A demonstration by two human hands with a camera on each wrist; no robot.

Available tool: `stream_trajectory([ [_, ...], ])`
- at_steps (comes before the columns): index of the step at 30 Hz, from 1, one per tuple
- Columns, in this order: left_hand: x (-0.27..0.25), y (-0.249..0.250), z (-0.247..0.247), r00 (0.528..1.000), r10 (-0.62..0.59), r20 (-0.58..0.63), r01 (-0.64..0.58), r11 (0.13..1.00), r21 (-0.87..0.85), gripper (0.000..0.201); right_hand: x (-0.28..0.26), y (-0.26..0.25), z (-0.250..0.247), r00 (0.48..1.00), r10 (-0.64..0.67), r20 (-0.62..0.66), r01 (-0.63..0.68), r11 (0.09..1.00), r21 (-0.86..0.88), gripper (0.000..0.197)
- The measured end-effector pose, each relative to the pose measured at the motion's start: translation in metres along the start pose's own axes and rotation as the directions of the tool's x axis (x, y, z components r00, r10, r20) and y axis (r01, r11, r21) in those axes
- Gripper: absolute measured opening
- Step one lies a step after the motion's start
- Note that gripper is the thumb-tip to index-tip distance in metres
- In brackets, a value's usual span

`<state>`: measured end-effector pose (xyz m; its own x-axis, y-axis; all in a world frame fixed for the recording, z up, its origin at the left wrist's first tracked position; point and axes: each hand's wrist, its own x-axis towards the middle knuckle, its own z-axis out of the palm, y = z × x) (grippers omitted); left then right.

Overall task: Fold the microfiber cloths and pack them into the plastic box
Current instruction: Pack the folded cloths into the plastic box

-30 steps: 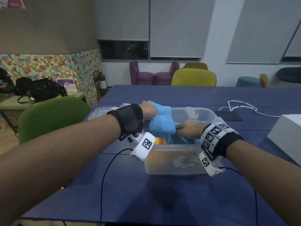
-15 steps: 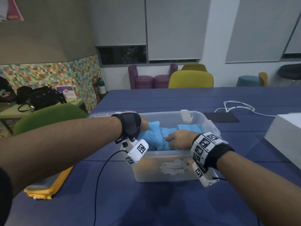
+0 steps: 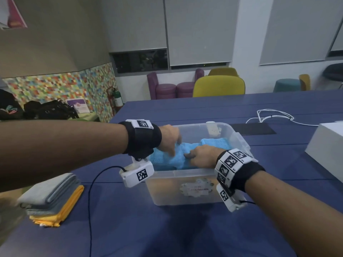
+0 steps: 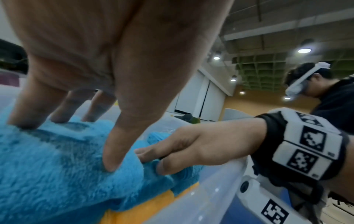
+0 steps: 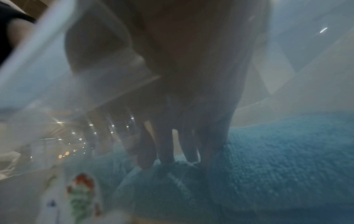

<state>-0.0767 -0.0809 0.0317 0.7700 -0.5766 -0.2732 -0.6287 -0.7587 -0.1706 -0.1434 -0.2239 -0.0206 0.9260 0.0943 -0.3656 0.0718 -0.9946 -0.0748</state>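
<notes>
Cloths, folded grey and yellow microfiber ones (image 3: 53, 199), sit stacked at the blue table's (image 3: 130, 229) left edge. Further right, the left hand (image 3: 169, 139) presses straight fingers onto the fluffy blue microfiber cloth (image 3: 176, 156) inside the clear plastic box (image 3: 185, 190). Beside it, the right hand (image 3: 202, 157) pinches that cloth's fold.

Box (image 3: 239, 143) open on top, but both hands (image 3: 169, 138) (image 3: 202, 157) and blue cloth (image 3: 174, 158) fill most of the inside. Bare table (image 3: 167, 234) in front; folded stack (image 3: 53, 199) near-left, white box (image 3: 326, 149) right, cable (image 3: 272, 115) far-right.
</notes>
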Motion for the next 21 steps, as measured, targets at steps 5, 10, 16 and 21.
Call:
stream_trajectory([
  [5,0.005,-0.007,0.015,0.97,-0.022,0.243,0.014,0.999,0.037,0.027,0.004,0.003,0.002,1.0,0.003,0.007,-0.003,1.0,0.01,0.05],
  [10,0.012,-0.015,0.017,0.939,-0.048,0.341,0.057,0.998,-0.018,0.046,0.009,0.007,0.004,1.0,0.028,0.007,-0.028,0.995,0.097,0.05],
  [16,0.026,-0.02,0.026,0.906,-0.048,0.42,0.076,0.996,-0.052,0.039,0.014,0.009,0.007,1.0,0.016,0.019,-0.018,0.996,0.089,0.051],
  [21,0.024,-0.016,0.028,0.904,-0.039,0.426,0.099,0.988,-0.118,0.064,0.008,0.007,0.005,1.0,-0.01,-0.001,0.01,0.995,0.098,0.047],
])
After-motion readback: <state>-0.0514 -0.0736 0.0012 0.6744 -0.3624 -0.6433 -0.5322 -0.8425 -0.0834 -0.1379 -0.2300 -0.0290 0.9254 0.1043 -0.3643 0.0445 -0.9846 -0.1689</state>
